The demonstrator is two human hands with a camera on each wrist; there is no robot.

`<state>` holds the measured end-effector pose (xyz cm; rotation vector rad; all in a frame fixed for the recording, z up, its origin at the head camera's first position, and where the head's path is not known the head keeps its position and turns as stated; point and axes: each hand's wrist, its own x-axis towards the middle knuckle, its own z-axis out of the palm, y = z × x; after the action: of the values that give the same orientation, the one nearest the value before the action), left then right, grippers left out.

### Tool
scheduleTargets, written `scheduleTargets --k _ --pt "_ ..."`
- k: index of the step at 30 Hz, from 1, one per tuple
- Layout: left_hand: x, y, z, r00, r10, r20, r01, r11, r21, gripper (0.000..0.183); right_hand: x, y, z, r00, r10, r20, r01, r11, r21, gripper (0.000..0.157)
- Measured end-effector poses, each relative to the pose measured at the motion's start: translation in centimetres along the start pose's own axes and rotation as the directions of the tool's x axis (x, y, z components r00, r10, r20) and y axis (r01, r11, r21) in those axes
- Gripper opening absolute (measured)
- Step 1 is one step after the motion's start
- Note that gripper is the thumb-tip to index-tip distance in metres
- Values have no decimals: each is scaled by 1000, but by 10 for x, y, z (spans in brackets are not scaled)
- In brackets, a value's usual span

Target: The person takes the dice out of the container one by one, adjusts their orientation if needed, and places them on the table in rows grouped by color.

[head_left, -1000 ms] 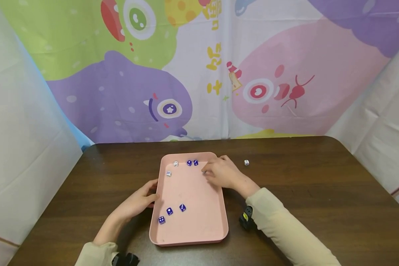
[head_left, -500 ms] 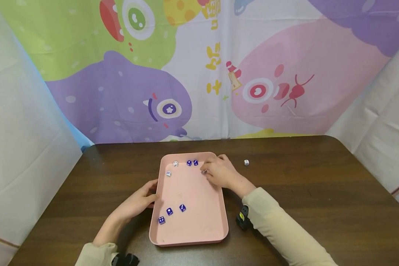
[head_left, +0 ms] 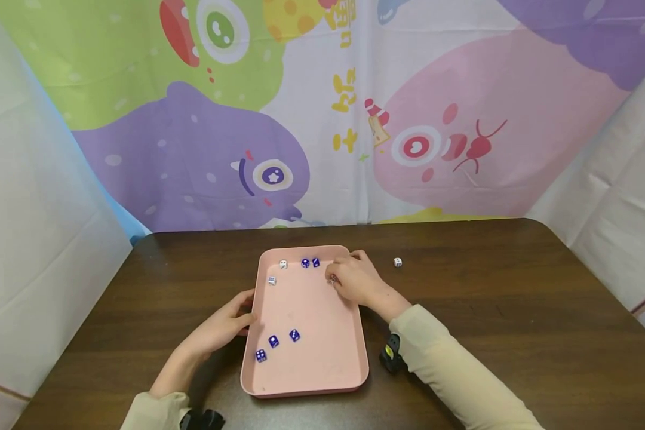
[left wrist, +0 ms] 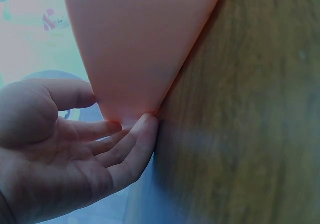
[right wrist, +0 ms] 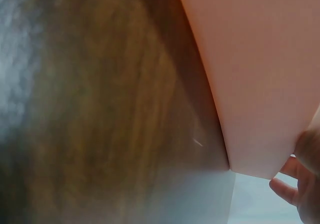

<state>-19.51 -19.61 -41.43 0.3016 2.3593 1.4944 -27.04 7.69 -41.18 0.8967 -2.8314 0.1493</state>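
Observation:
A pink rectangular tray (head_left: pixel 322 364) lies on the brown table. At its left side is my left hand (head_left: pixel 223 322), thumb over the rim and fingers against the outer wall, as the left wrist view also shows. My right hand (head_left: pixel 357 278) reaches over the far right rim, its fingertips pinching a small pale die (head_left: pixel 332 279), mostly hidden. Two blue dice (head_left: pixel 310 263) sit near the far wall, left of that hand. White dice lie in the far left corner, one (head_left: pixel 283 264) behind another (head_left: pixel 272 280). Three blue dice (head_left: pixel 273 341) are spread over the near left part.
One white die (head_left: pixel 398 262) lies on the table (head_left: pixel 478 310) beyond the right hand, outside the tray. A printed cartoon curtain (head_left: pixel 220 149) hangs behind the table's far edge, with white cloth walls on both sides.
My right fingertips shift slightly at the far right of the tray, around the pale die; the right forearm draws a little to the left. The left hand and the other dice stay put.

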Motion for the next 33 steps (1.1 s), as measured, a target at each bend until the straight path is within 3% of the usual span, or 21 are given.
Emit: scheduleTargets --k 11,19,33 --pt "0 1 -1 1000 -12 -6 12 1000 16 50 0 2 7 999 -26 -45 25 999 -27 6" --pt "1 0 -1 1000 -16 -13 16 1000 19 50 -4 -1 -4 999 5 -49 -4 1000 8 9" --pt "-1 2 0 1000 -8 -9 8 1000 15 50 -13 3 -2 988 77 -132 -51 981 188 15"
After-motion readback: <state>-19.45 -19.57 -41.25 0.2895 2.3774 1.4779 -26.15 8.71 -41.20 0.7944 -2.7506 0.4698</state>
